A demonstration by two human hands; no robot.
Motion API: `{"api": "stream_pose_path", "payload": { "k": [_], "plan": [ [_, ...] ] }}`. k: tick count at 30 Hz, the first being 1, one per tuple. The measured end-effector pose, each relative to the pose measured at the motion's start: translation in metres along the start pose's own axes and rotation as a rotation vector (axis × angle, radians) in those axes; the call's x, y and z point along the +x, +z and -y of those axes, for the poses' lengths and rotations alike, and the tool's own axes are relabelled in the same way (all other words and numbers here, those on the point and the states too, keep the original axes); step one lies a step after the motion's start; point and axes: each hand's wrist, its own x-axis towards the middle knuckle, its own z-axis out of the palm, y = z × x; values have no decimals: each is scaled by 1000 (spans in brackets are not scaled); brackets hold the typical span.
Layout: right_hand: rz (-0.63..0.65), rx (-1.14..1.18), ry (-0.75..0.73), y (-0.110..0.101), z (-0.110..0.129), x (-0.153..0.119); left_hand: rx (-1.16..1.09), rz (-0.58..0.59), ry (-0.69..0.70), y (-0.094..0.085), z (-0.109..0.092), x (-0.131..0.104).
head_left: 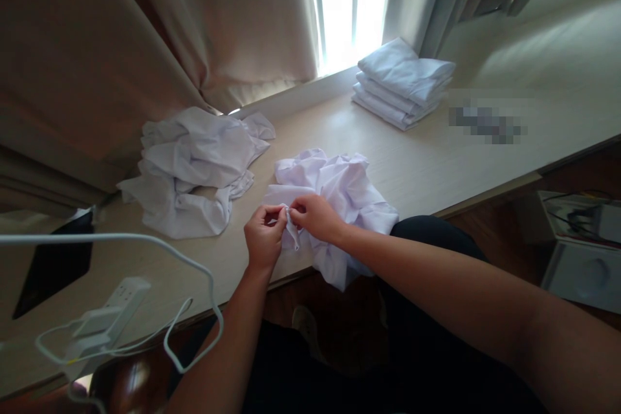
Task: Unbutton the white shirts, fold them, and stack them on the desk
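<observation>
A crumpled white garment (347,191) lies at the middle of the table's front edge, part of it hanging over. My left hand (265,233) pinches a small piece of its edge between thumb and fingertips. Close beside it, my right hand (313,215) also pinches the white cloth, its fingertips almost touching the left ones. A narrow strip of cloth hangs down between the two hands. Which part of the garment is pinched is too small to tell.
Loose white garments (194,162) lie in a heap at the left. Folded white cloths (402,84) are stacked by the window. A power strip (121,304) with a white cable (160,242) and a black flat object (58,262) are at the lower left. A blurred item lies at the right.
</observation>
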Motion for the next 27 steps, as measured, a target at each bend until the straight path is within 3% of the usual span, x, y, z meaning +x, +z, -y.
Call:
{"api": "stream_pose_path", "payload": {
  "k": [14, 27],
  "plan": [
    [16, -27, 23, -3, 5, -1, -13, 12, 44, -1, -7, -2],
    [6, -17, 6, -2, 4, 0, -165, 57, -41, -3, 2, 1]
  ]
}}
